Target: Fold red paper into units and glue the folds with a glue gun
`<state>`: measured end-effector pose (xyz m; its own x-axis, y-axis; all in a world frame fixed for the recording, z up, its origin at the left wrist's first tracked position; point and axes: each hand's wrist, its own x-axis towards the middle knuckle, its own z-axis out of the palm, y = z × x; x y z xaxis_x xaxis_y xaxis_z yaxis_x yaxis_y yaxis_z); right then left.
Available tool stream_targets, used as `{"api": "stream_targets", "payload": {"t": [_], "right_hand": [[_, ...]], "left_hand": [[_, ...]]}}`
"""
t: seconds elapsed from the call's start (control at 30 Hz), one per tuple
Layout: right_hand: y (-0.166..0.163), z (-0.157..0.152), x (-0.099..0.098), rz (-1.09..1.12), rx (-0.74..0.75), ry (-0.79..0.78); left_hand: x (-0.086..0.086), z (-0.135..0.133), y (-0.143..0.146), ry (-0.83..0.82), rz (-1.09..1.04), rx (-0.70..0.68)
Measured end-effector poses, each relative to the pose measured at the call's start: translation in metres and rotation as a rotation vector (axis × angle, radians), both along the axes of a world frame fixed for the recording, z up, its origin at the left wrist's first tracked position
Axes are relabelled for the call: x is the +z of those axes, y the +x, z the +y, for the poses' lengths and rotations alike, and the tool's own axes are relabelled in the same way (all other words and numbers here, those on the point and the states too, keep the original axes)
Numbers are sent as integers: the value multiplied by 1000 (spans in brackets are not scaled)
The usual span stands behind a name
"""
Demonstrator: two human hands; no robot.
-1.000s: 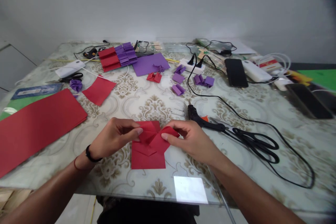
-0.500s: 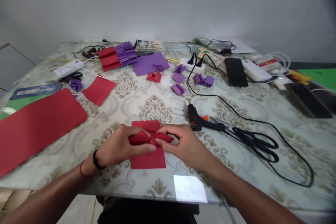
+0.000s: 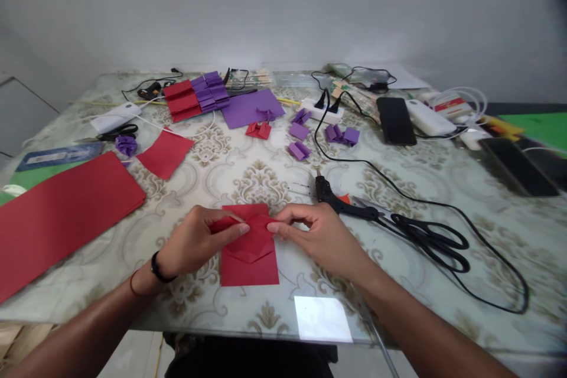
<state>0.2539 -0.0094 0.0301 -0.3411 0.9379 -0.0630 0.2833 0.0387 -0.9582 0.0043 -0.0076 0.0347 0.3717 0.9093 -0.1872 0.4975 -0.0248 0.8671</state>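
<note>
A partly folded red paper square [image 3: 250, 260] lies on the patterned glass table [image 3: 266, 177] just in front of me. My left hand [image 3: 195, 243] pinches the paper's folded upper left flap, fingers closed on it. My right hand [image 3: 316, 236] pinches the upper right flap beside it, thumb and forefinger pressed together on the paper. The two sets of fingertips nearly meet over the middle crease. The lower half of the sheet lies flat toward the table's front edge.
A black glue gun [image 3: 336, 199] and black scissors [image 3: 425, 241] lie right of my hands, a black cord [image 3: 487, 248] looping past. A big red sheet [image 3: 62, 209] lies left. Folded purple and red pieces [image 3: 197, 94], phones [image 3: 396, 121] and a power strip [image 3: 321, 111] crowd the far side.
Both hands lifted the upper flaps and brought them together, then pressed them down toward the middle of the sheet. The paper now lies flatter with a pointed fold showing.
</note>
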Motion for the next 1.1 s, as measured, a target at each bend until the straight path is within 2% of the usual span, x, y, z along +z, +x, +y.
{"api": "stream_targets", "payload": {"t": [0.07, 0.17, 0.27, 0.37, 0.5, 0.63, 0.73, 0.9, 1.0, 1.1], "right_hand": [[1, 0, 0, 17, 14, -17], [3, 0, 1, 10, 28, 43], [4, 2, 1, 22, 31, 93], [7, 5, -3, 83, -5, 50], [11, 8, -9, 146, -76, 35], [10, 4, -14, 170, -42, 142], [7, 2, -14, 37, 0, 288], [2, 3, -12, -156, -43, 579], [-1, 2, -12, -191, -115, 620], [-3, 0, -13, -191, -170, 580]], "left_hand": [[-1, -1, -1, 23, -16, 25], [-3, -1, -3, 13, -48, 33], [-4, 0, -5, -37, -72, 7], [-1, 4, -8, -106, -175, -4], [3, 10, -13, -81, -268, 120], [0, 13, -16, -94, -374, 221], [-2, 12, -16, -135, -448, 248], [-1, 10, -11, -192, -418, 127], [-1, 9, -8, -169, -388, 41], [-2, 5, -5, -167, -400, 11]]}}
